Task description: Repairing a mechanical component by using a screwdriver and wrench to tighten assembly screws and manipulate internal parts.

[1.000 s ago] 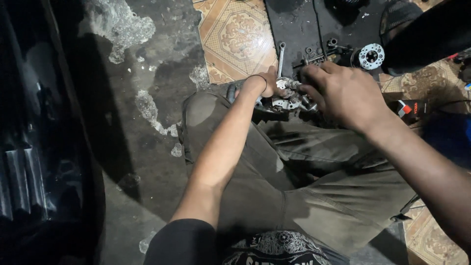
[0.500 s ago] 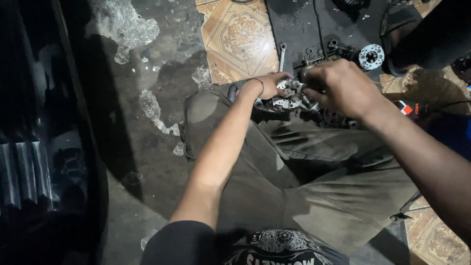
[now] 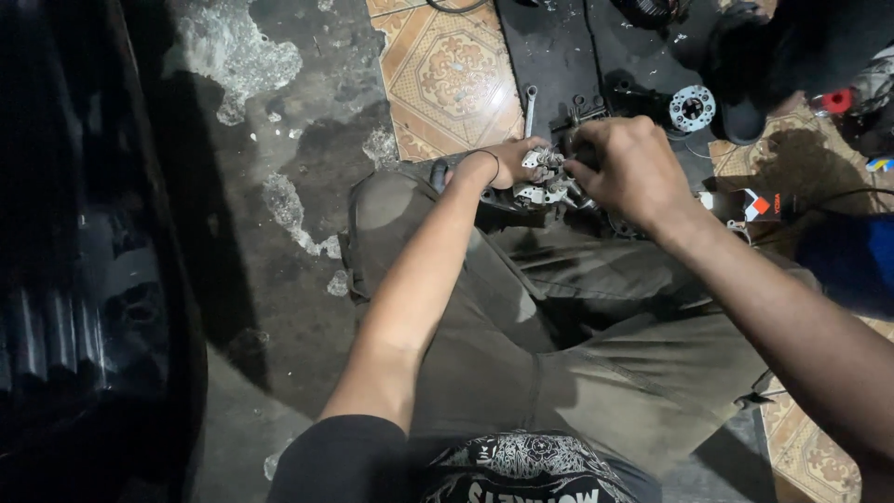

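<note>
Posture: seated on the floor, knees up, both arms reaching forward over the legs.
Left hand (image 3: 507, 160): wrapped round a small silvery metal assembly (image 3: 545, 177), fingers closed on its left side, steadying it just past the knee.
Right hand (image 3: 629, 168): fingers pinched narrow on the right side of the same part; what sits between the fingertips is too small to tell.
Metal assembly: held off the floor between the two hands, above the dark mat (image 3: 577, 56); looks like a bracket with several lugs, detail blurred.
Step in hand: judged as fine fitting or loosening work on the part, one hand bracing, the other working a small piece.
Next move calls for: a firm left grip and small controlled turns or pulls from the right fingertips; a slip could drop tiny pieces.
Nearby: a spanner (image 3: 529, 107) lying on the mat just beyond the hands; a round toothed disc (image 3: 692, 107) further right; patterned floor tile (image 3: 452, 74) to the left of the mat.
</note>
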